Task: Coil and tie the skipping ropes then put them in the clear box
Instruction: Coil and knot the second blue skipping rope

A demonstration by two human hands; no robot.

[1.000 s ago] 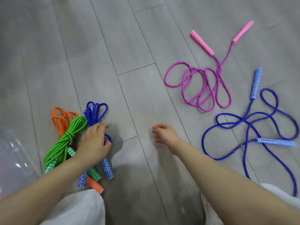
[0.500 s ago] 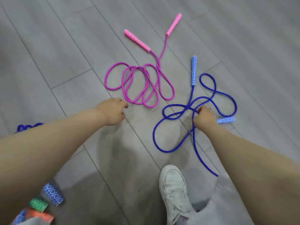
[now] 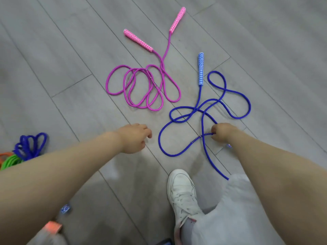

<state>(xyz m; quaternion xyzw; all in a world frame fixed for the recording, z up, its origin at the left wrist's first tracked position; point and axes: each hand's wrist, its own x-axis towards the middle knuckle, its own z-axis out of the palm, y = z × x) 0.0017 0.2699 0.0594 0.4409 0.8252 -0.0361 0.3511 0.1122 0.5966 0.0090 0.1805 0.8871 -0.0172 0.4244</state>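
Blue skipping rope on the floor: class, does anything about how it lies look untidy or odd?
Yes. The blue skipping rope sprawls in loose loops that cross one another, uncoiled, and one strand runs under the trouser leg. The right hand grips it.

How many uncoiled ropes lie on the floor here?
2: the pink rope at upper centre, and the blue rope to its right, pinched by the right hand.

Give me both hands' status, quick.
Left hand: fingers loosely curled, holding nothing.
Right hand: pinching the loose blue rope on the floor.
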